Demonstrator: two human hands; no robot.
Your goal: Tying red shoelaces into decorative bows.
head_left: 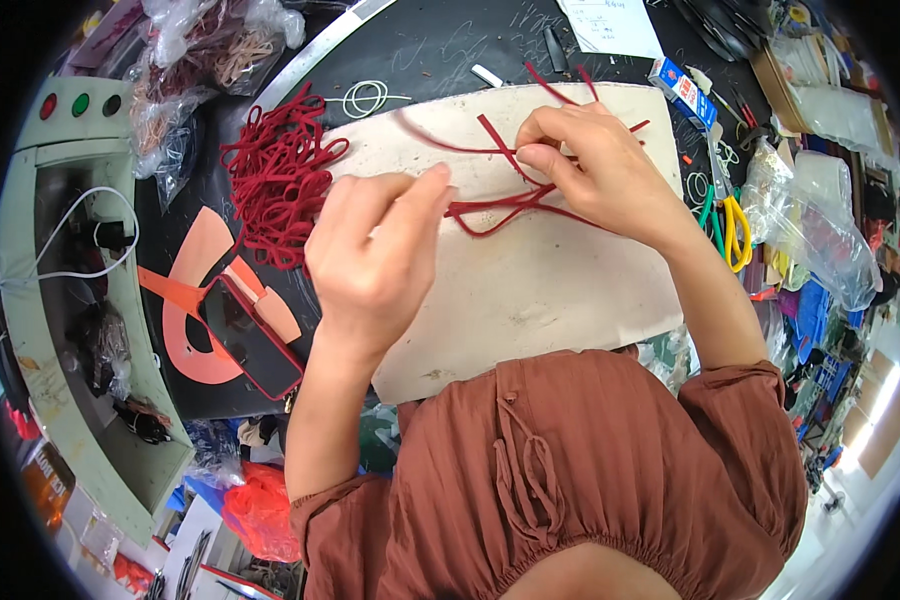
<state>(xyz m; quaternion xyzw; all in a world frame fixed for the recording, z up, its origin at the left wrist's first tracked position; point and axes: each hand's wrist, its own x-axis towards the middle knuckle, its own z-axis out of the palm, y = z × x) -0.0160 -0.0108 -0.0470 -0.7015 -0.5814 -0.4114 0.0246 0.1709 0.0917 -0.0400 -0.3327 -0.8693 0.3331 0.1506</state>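
Note:
Several dark red cords [500, 205] lie crossed on a pale board [530, 290] in front of me. My right hand [595, 165] is closed in a pinch on the dark red cord, with strands sticking out above and below its fingers. To the left, my left hand [375, 250] is raised over the board with its fingers curled together. Strands reach close to its fingertips, but what it holds, if anything, is hidden. One cord end bends up toward the upper left, blurred. Beside the left hand, a tangled pile of dark red cord loops [275, 180] rests partly on the board.
A phone [250, 335] lies among orange pieces [195, 340] at the left. Yellow-handled scissors [737, 232] and a blue-and-white box [682, 92] are at the right. Plastic bags [225, 40] and a grey machine housing [80, 130] stand left. A paper sheet [610, 25] lies at the back.

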